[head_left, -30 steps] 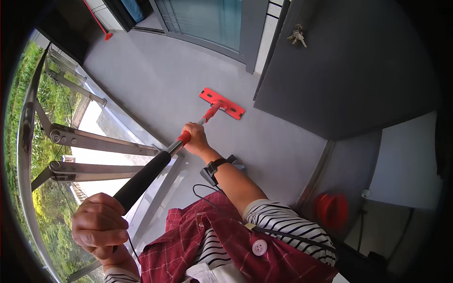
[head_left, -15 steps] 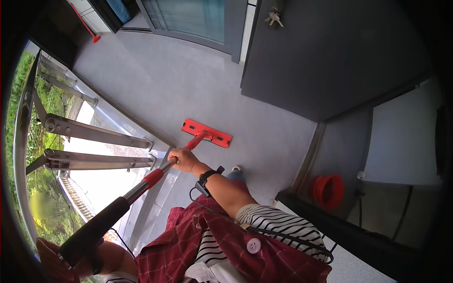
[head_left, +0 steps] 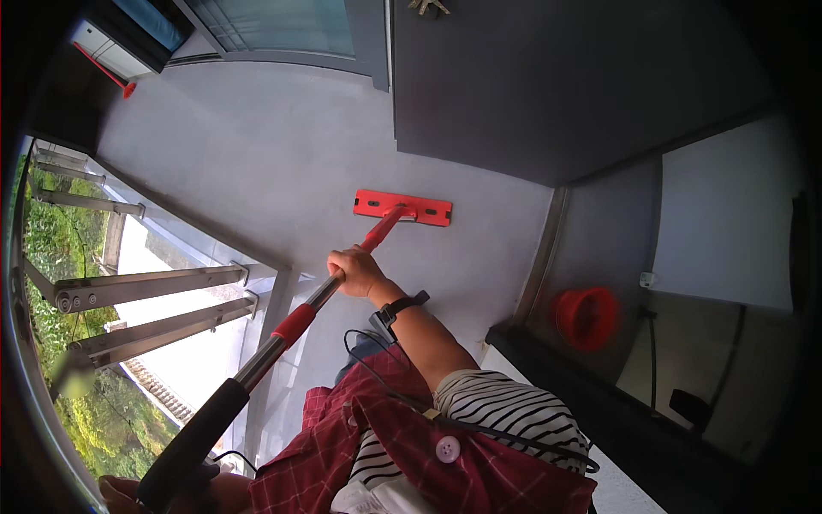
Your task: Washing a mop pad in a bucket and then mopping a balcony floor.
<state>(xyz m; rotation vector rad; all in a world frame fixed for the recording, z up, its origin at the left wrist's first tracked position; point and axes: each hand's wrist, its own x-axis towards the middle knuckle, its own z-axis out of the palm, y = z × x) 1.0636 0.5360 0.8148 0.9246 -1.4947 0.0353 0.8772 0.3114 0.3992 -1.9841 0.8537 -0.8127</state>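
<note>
mop head (head_left: 402,208) now sits flat on the grey floor (head_left: 248,154) at 12 o'clock, pulled nearer vs a sec ago, so the stroke looks mid-pull. right hand (head_left: 355,271) is wrapped round the mop pole (head_left: 295,321); left hand (head_left: 184,495) grips the black end at 7 o'clock, railing (head_left: 145,287) at 9.

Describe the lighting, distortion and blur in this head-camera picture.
Head view: fisheye bends the railing and darkens the rim; daylight glares white beyond the railing; the grey floor is evenly lit; the red bucket looks smeared; the mop head stays sharp.
</note>
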